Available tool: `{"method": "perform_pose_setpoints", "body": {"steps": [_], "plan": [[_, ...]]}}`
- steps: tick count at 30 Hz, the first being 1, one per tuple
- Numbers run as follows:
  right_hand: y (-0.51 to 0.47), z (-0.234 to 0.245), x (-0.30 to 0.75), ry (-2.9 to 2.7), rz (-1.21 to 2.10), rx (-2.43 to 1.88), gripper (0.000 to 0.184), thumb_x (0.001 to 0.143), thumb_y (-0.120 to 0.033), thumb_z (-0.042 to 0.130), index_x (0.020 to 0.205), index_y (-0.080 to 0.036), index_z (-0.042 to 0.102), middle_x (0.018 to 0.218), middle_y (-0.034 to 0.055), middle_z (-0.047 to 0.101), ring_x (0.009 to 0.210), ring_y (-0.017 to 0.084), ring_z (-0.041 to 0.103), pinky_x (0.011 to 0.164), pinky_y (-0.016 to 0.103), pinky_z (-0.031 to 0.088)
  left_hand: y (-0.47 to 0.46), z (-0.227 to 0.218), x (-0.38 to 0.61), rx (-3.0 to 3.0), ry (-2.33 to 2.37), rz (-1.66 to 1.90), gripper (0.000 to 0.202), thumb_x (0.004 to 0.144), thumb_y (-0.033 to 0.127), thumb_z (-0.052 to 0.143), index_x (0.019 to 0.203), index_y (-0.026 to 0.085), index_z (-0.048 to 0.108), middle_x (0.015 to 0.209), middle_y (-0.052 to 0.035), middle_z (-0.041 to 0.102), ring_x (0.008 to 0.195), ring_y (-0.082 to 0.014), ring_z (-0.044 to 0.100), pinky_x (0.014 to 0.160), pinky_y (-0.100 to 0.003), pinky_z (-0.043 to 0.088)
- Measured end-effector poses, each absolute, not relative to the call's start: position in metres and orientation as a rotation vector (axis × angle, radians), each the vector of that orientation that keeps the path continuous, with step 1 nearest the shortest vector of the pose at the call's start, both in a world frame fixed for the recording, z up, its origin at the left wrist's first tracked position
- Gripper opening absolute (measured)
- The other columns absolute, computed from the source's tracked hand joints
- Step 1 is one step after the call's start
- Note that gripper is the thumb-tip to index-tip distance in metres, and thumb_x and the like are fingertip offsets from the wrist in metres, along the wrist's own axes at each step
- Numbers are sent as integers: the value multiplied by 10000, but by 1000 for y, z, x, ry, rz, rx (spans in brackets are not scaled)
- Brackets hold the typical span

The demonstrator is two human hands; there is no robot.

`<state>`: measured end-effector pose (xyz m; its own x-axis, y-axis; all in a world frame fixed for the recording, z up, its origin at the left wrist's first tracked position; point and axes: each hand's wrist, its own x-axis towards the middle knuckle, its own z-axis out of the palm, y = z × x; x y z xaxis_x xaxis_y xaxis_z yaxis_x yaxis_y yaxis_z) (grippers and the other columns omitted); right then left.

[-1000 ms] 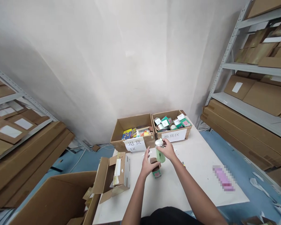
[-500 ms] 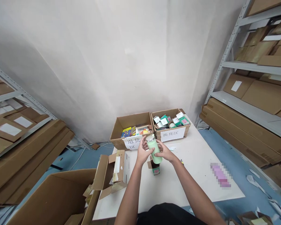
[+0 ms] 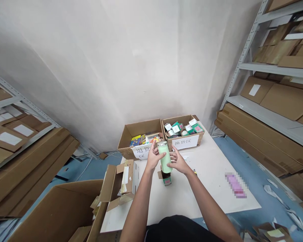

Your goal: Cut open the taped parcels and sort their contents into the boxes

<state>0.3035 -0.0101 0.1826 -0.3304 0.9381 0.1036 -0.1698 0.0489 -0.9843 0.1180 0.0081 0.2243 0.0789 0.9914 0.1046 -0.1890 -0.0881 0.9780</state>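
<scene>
Both my hands hold a pale green bottle (image 3: 164, 158) with a silver cap upright above the white table (image 3: 212, 181). My left hand (image 3: 153, 158) grips its left side with fingers curled round it. My right hand (image 3: 177, 162) presses against its right side. Right below the bottle a small open carton (image 3: 166, 178) with brown flaps stands on the table.
Two labelled cardboard boxes, left (image 3: 138, 137) and right (image 3: 184, 132), hold small packages at the table's far edge. An opened shipping box (image 3: 122, 183) lies at the left; a large carton (image 3: 53, 211) stands on the floor. A pink item (image 3: 233, 185) lies right. Shelves of flat cartons flank both sides.
The bottle went from my right hand alone, off to the right, to both hands above the small carton. My left hand left the carton and took hold of the bottle.
</scene>
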Motion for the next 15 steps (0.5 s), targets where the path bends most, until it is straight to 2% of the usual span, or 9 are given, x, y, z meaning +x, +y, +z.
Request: {"method": "perform_pose_setpoints", "body": {"steps": [4,7,12,15], "plan": [[-13,184,298,-1374,1407,-888,1120,712,-299,856,1647,-347,243,1208,65,681,1022,229,691,902,411,580,5,225,125,1174,980,1305,1224,711,434,917,1676,293,177,1315,-109,701,1196,-249,684,1029,-400,550],[-16,184,294,-1369,1292,-997,1137,693,-302,884,1644,-350,262,1196,70,672,1000,235,676,856,401,584,5,226,130,1213,1076,1328,1248,666,421,954,1669,305,221,1423,-130,639,1268,-274,641,1048,-392,536],[-17,180,298,-1422,1295,-955,1171,719,-305,867,1665,-376,179,1280,79,651,1129,258,650,980,458,540,8,232,129,1178,1109,1321,1334,656,425,963,1688,266,133,1161,-100,750,1038,-251,728,966,-426,575],[-16,176,299,-1402,1341,-929,1177,735,-311,851,1674,-364,145,1220,71,664,1057,248,676,956,451,551,10,236,130,1153,1004,1289,1331,680,424,950,1690,299,92,1238,-105,733,1115,-251,711,1003,-424,562]]}}
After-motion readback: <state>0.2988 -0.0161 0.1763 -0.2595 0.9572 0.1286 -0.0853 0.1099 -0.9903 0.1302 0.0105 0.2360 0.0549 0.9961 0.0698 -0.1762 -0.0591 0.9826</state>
